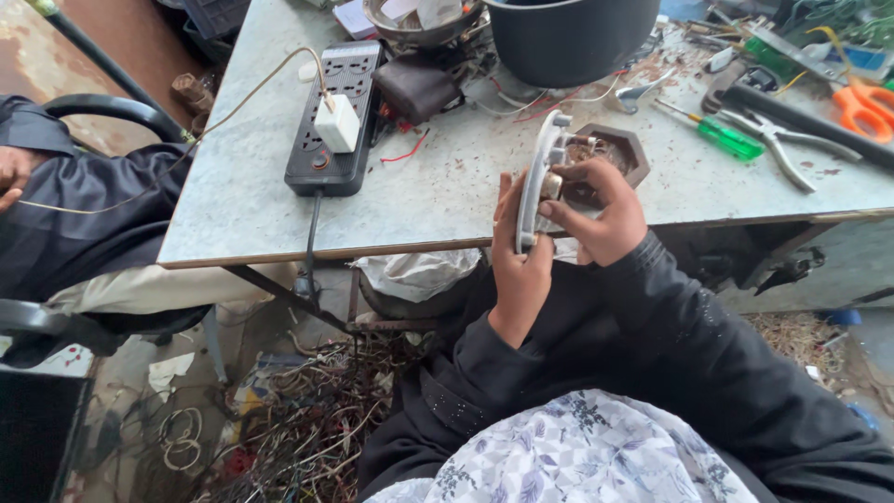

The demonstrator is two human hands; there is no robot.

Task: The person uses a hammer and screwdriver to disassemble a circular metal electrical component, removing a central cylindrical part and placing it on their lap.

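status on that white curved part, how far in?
Done: scraps and wire bits litter the table, and a green screwdriver and pliers lie set aside. In hand: the left hand grips the white curved part edge-on while the right hand pinches its metal fitting. Left: the part is not yet put down; whether the fitting is loose cannot be told.

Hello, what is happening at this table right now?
A person in dark sleeves holds a white curved plastic part upright in both hands at the near edge of the marble-topped table. The left hand supports it from below; the right hand pinches its side. A brown hexagonal piece lies just behind. A black power strip, a green screwdriver and pliers lie on the table.
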